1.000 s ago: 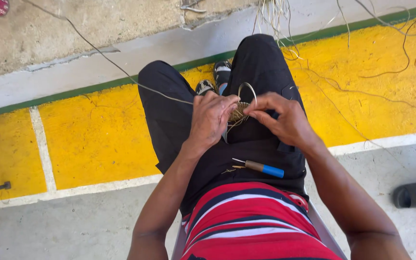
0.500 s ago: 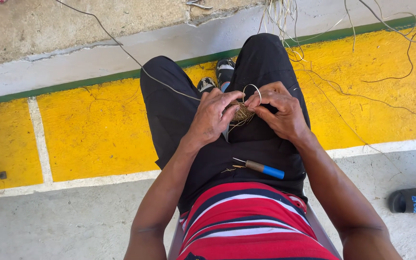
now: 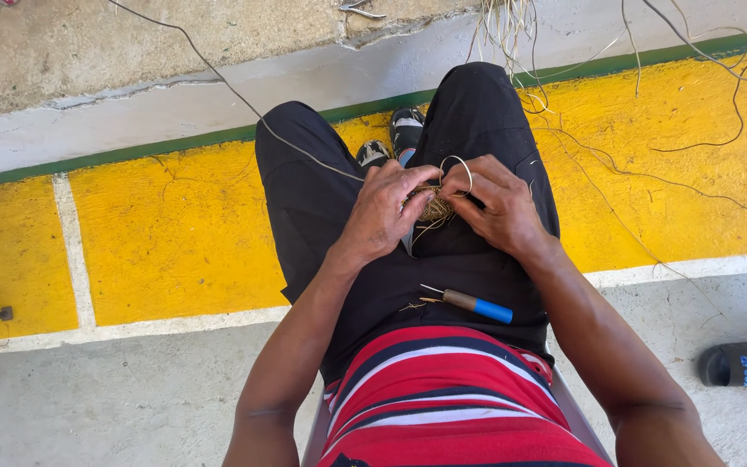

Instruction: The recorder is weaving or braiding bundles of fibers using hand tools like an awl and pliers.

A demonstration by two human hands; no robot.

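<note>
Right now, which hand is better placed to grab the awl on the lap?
Probably right. The right hand is nearer the blue-handled awl, which lies on its side. The left hand pinches the fibre bundle.

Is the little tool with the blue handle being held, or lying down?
Lying down. The tool rests flat on the person's lap, untouched; the left hand and right hand both pinch the straw bundle.

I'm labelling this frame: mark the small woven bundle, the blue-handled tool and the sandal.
Woven fibre bundle point(image 3: 433, 207), head view: on the tan fibres showing between the two hands.
Blue-handled tool point(image 3: 493, 310), head view: on its blue handle, lying in the lap.
Dark sandal point(image 3: 741, 364), head view: on its strap, at the right edge.
</note>
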